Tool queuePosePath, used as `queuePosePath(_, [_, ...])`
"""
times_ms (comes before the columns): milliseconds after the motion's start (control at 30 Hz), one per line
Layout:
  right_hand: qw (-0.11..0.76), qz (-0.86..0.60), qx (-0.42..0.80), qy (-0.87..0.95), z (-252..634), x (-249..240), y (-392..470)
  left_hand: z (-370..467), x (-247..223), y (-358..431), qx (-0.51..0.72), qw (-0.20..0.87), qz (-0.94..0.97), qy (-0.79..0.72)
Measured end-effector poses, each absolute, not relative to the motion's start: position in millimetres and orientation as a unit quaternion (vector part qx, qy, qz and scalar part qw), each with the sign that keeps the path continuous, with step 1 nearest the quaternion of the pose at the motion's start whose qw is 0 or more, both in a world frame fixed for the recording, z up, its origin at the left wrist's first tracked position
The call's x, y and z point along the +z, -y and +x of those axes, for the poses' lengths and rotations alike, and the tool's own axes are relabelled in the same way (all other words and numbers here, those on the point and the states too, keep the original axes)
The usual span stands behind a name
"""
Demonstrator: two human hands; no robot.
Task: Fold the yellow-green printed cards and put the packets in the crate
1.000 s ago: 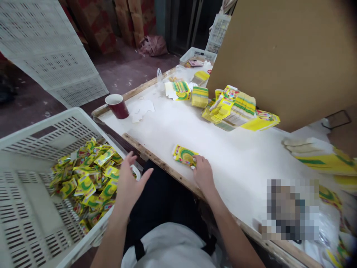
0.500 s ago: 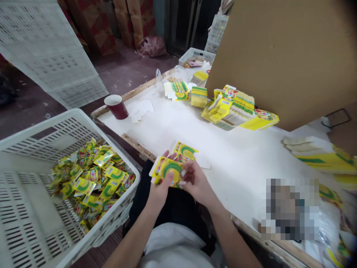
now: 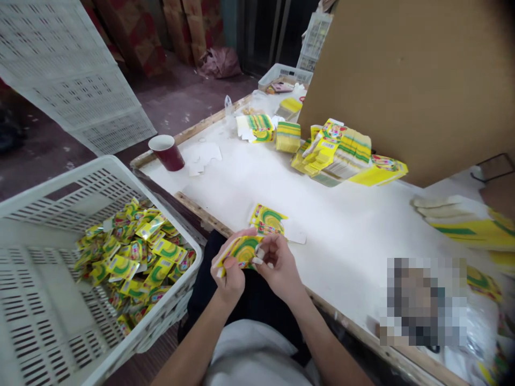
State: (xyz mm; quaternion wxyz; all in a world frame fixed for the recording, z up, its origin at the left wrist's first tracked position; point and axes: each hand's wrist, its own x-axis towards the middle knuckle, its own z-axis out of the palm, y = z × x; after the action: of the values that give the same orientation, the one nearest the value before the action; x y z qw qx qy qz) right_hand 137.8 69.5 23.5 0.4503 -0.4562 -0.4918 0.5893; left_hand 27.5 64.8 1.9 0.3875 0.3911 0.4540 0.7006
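My left hand (image 3: pixel 230 276) grips a small yellow-and-green printed carton (image 3: pixel 246 250) above my lap, thumb across its front. At the carton's right end, the fingers of my right hand (image 3: pixel 279 262) are pinched together on its edge. White patches show at those fingertips; whether they are tape or carton flaps I cannot tell. Just beyond my hands, a flat printed carton piece (image 3: pixel 269 219) lies on the white table (image 3: pixel 341 225). To my left, a white plastic crate (image 3: pixel 161 316) holds a heap of yellow-and-green packets (image 3: pixel 139 252).
A dark red cup (image 3: pixel 168 154) stands near the table's left edge beside white paper scraps (image 3: pixel 205 156). Stacks of yellow cartons (image 3: pixel 338 150) sit at the back, before a large cardboard sheet (image 3: pixel 402 80). More yellow cardboard (image 3: pixel 462 222) lies at right, near a blurred-out person.
The carton in my left hand has tilted and its face bends more between my hands. My left fingers have wrapped round it; my right fingers stay at its right end.
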Motion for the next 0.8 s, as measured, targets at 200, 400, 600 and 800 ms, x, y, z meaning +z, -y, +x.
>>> queuePosePath(200, [0.435, -0.4, 0.694, 0.411, 146, 28, -72, 30, 6, -70, 0.7, 0.429, 0.348, -0.453])
queuePosePath(400, [0.431, -0.421, 0.656, 0.454, 144, 28, -67, 33, 10, -70, 0.705, 0.504, 0.262, -0.424])
queuePosePath(600, [0.416, -0.333, 0.695, 0.483, 150, 33, -61, 25, 28, -82, 0.68, 0.619, 0.163, -0.359])
queuePosePath(800, [0.367, -0.356, 0.662, 0.548, 145, 32, -56, 28, 26, -84, 0.717, 0.604, 0.132, -0.321])
